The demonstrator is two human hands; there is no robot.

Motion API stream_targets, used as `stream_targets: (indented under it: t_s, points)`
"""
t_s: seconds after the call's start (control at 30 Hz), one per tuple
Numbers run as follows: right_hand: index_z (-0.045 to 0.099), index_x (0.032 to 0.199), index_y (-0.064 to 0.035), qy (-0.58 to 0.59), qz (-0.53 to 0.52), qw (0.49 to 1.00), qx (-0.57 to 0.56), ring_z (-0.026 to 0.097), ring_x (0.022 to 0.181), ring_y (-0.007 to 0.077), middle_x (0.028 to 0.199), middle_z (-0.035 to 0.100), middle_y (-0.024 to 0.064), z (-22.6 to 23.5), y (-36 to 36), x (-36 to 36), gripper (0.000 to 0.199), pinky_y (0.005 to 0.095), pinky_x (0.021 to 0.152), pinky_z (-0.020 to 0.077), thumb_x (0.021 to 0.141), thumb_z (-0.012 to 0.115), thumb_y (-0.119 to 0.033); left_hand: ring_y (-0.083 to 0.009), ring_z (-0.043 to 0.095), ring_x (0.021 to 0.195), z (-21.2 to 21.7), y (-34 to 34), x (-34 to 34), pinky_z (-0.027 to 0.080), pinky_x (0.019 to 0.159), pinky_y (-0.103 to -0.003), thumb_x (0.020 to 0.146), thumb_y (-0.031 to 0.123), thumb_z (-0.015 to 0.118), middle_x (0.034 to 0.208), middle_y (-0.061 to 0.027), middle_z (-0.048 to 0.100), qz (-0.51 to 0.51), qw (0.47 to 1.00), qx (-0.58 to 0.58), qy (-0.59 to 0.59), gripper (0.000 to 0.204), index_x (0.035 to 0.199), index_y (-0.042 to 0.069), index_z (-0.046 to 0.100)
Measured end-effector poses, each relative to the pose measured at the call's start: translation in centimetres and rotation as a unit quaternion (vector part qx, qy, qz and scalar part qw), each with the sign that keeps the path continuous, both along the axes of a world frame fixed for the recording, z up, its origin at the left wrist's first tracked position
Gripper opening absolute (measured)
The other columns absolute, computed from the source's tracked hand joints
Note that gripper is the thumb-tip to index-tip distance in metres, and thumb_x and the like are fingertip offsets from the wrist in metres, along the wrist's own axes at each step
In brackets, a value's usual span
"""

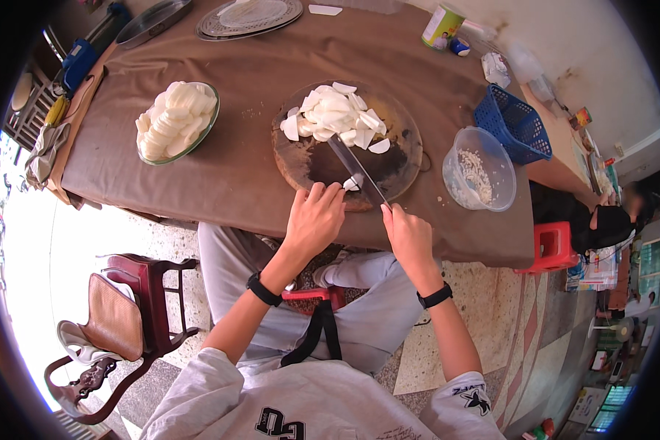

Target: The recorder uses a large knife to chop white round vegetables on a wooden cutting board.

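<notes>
My right hand (409,236) is closed round the handle of a kitchen knife (356,163), whose dark blade slants up and left across a round wooden chopping board (293,163). On the board's near part, my left hand (317,218) has its fingers curled together at a small white piece (352,182), right beside the blade. The blade's tip reaches the edge of a heap of cut white slices (334,112) on the far half of the board. To the left, a green-rimmed glass bowl (214,121) holds a pile of larger round white slices (172,119).
Right of the board stand a clear plastic tub (507,192) with small white bits inside and a blue plastic basket (513,123). Round metal trays (249,17) and a can (442,26) are at the back. A wooden chair (150,304) stands left; another person (605,227) is at the right.
</notes>
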State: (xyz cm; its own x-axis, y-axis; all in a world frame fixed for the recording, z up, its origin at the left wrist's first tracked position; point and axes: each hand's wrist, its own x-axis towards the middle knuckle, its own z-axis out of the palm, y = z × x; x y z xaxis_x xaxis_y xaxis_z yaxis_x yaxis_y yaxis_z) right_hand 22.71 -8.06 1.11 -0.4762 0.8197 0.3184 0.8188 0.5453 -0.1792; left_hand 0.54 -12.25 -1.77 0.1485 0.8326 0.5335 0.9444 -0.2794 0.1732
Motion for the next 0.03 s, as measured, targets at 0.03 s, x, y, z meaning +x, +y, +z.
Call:
stream_targets:
  t_s: [0.03]
  points:
    - [0.062,0.082,-0.0084,-0.01,0.003,1.0,-0.002,0.068,0.053,0.0379,0.061,0.067,0.0159,0.19,-0.11,-0.15,0.039,0.0477,0.047,0.0514,0.112,0.059,-0.033,-0.0206,0.057,0.109,-0.1,-0.17,-0.3,0.046,0.086,-0.038,0.093,0.022,0.072,0.125,-0.0036,0.065,0.005,1.0,-0.018,0.002,0.038,0.125,0.001,0.071]
